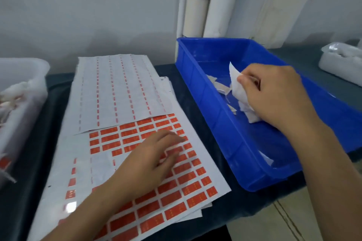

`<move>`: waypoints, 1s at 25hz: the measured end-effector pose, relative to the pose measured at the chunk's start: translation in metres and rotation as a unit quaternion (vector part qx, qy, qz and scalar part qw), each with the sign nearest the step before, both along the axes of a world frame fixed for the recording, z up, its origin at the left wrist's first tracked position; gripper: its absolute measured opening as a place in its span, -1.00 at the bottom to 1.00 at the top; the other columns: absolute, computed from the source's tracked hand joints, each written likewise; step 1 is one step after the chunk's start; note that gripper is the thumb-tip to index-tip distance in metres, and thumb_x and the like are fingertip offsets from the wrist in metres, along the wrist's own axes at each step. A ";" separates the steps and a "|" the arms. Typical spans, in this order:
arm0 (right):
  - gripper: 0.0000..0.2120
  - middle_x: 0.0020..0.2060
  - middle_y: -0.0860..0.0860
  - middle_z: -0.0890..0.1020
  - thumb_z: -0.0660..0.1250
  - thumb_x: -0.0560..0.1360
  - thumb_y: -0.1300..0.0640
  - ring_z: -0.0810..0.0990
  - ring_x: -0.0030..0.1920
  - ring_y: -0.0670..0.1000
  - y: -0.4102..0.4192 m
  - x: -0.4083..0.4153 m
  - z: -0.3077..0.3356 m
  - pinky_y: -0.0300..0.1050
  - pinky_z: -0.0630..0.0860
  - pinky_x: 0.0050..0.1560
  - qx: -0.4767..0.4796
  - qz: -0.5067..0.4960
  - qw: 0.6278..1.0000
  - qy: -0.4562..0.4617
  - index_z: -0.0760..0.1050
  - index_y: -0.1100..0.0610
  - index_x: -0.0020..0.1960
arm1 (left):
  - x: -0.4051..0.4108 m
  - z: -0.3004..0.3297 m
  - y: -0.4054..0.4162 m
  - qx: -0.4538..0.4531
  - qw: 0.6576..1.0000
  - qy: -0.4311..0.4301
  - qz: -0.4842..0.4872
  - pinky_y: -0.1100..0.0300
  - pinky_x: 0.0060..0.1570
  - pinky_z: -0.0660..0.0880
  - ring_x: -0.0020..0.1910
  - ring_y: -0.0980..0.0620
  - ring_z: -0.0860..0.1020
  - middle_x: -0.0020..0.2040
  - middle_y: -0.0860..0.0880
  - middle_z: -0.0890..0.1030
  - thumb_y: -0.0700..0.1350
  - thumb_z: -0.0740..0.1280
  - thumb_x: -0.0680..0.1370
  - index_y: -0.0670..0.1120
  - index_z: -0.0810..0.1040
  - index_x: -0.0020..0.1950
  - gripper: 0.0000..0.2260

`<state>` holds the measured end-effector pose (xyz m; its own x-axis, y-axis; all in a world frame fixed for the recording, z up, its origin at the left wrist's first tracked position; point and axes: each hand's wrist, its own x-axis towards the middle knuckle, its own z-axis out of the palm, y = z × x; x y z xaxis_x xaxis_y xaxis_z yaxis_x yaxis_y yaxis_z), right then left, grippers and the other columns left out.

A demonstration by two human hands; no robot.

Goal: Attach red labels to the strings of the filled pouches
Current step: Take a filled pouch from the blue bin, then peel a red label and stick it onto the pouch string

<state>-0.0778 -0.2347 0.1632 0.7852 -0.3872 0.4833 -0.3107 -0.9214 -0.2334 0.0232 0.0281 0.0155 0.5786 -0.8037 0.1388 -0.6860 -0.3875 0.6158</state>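
Left of the blue bin (231, 133), small red rectangular labels (193, 187) sit in rows on one white sheet (197, 123), beneath one mostly peeled sheet (119, 92). The left hand (154, 160) rests there, fingers relaxed. Inside the bin, the right hand (274, 94) pinches a white pouch (236, 84).

On the dark desk (195, 92) lies a white sheet of small red rectangular labels (188, 186). The left hand (148, 164) rests on this sheet, fingers (172, 139) spread over the labels. A mostly used white sheet (117, 92) partly covers its far end. To the right stands a blue plastic tray (231, 135). Inside it, the right hand (274, 94) pinches a white paper pouch (235, 78), with more white pouches (221, 88) beside. A translucent plastic container (21, 92) stands at the left edge.
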 end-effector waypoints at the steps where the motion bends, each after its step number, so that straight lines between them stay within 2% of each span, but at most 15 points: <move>1: -0.79 -0.36 -0.12 0.56 0.27 0.65 0.00 0.52 -0.31 -0.05 0.015 0.010 0.004 0.00 0.48 -0.28 -0.006 0.038 0.999 -0.017 0.55 0.00 -0.14 | 0.004 0.006 0.007 -0.035 0.999 0.028 0.030 0.25 0.35 0.45 0.39 0.35 0.42 0.44 0.44 0.38 0.27 0.18 0.65 0.42 0.37 0.43 -0.67; 3: -0.80 -0.35 -0.13 0.58 0.28 0.64 -0.04 0.55 -0.30 -0.07 0.053 0.034 0.004 0.00 0.51 -0.24 0.017 0.124 0.992 -0.003 0.55 -0.02 -0.13 | 0.016 0.015 0.024 -0.113 0.987 0.072 0.088 0.29 0.19 0.54 0.32 0.38 0.49 0.42 0.45 0.41 0.36 0.20 0.62 0.46 0.33 0.44 -0.62; 5: -0.83 -0.28 -0.19 0.61 0.31 0.63 -0.08 0.58 -0.25 -0.16 0.094 0.060 -0.009 -0.10 0.52 -0.21 0.088 0.202 0.973 0.068 0.60 -0.09 -0.08 | 0.029 0.020 0.045 -0.184 0.968 0.127 0.114 0.35 0.07 0.59 0.32 0.35 0.52 0.44 0.40 0.43 0.44 0.26 0.56 0.45 0.20 0.53 -0.44; 7: -0.86 -0.24 -0.24 0.62 0.32 0.63 -0.10 0.59 -0.21 -0.22 0.131 0.083 -0.031 -0.22 0.49 -0.18 0.136 0.264 0.943 0.151 0.62 -0.16 -0.07 | 0.039 0.022 0.066 -0.221 0.951 0.176 0.124 0.37 0.10 0.58 0.35 0.31 0.52 0.46 0.37 0.43 0.40 0.36 0.51 0.41 0.12 0.60 -0.28; 8: -0.86 -0.23 -0.27 0.62 0.33 0.63 -0.08 0.59 -0.19 -0.25 0.147 0.094 -0.045 -0.26 0.47 -0.17 0.162 0.291 0.926 0.179 0.63 -0.17 -0.07 | 0.043 0.020 0.076 -0.223 0.949 0.177 0.134 0.37 0.11 0.57 0.36 0.29 0.52 0.43 0.37 0.46 0.36 0.40 0.51 0.37 0.16 0.60 -0.28; 9: -0.87 -0.23 -0.29 0.63 0.35 0.63 -0.06 0.59 -0.16 -0.29 0.159 0.103 -0.059 -0.29 0.46 -0.17 0.187 0.307 0.913 0.193 0.65 -0.17 -0.05 | 0.046 0.016 0.084 -0.220 0.950 0.167 0.147 0.31 0.11 0.59 0.33 0.24 0.56 0.37 0.34 0.53 0.31 0.43 0.52 0.33 0.27 0.58 -0.34; 11: -0.89 -0.21 -0.29 0.65 0.38 0.62 -0.04 0.60 -0.15 -0.28 0.172 0.117 -0.084 -0.32 0.46 -0.15 0.227 0.303 0.906 0.189 0.68 -0.18 -0.01 | 0.050 0.003 0.093 -0.223 0.945 0.155 0.182 0.09 0.11 0.64 0.22 0.11 0.65 0.23 0.23 0.66 0.17 0.47 0.57 0.25 0.53 0.40 -0.60; 13: -0.93 -0.18 -0.28 0.66 0.43 0.58 -0.05 0.62 -0.15 -0.26 0.175 0.125 -0.104 -0.37 0.45 -0.15 0.263 0.278 0.909 0.163 0.69 -0.17 0.02 | 0.050 -0.006 0.097 -0.241 0.931 0.176 0.211 0.00 0.09 0.68 0.12 0.11 0.70 0.14 0.21 0.70 0.09 0.48 0.59 0.24 0.62 0.25 -0.76; 16: -0.98 -0.20 -0.27 0.67 0.46 0.56 -0.05 0.61 -0.11 -0.32 0.172 0.127 -0.121 -0.39 0.47 -0.13 0.300 0.258 0.910 0.124 0.67 -0.15 -0.02 | 0.051 -0.012 0.097 -0.239 0.918 0.196 0.249 0.03 0.04 0.71 0.06 0.14 0.71 0.11 0.24 0.70 0.10 0.47 0.59 0.28 0.61 0.18 -0.81; 20: -0.95 -0.19 -0.28 0.64 0.42 0.59 -0.02 0.57 -0.05 -0.34 0.174 0.124 -0.126 -0.43 0.43 -0.13 0.285 0.250 0.923 0.074 0.63 -0.15 -0.05 | 0.052 -0.012 0.095 -0.222 0.918 0.214 0.250 0.13 0.04 0.69 0.10 0.15 0.68 0.17 0.24 0.65 0.14 0.49 0.55 0.29 0.57 0.25 -0.71; 25: -0.88 -0.21 -0.31 0.57 0.41 0.61 0.07 0.58 -0.11 -0.29 0.178 0.125 -0.125 -0.52 0.38 -0.21 0.225 0.230 0.946 0.035 0.58 -0.09 -0.10 | 0.056 -0.012 0.099 -0.209 0.911 0.261 0.243 0.21 -0.15 0.68 -0.07 0.10 0.73 -0.02 0.18 0.72 0.14 0.50 0.55 0.14 0.64 0.13 -0.80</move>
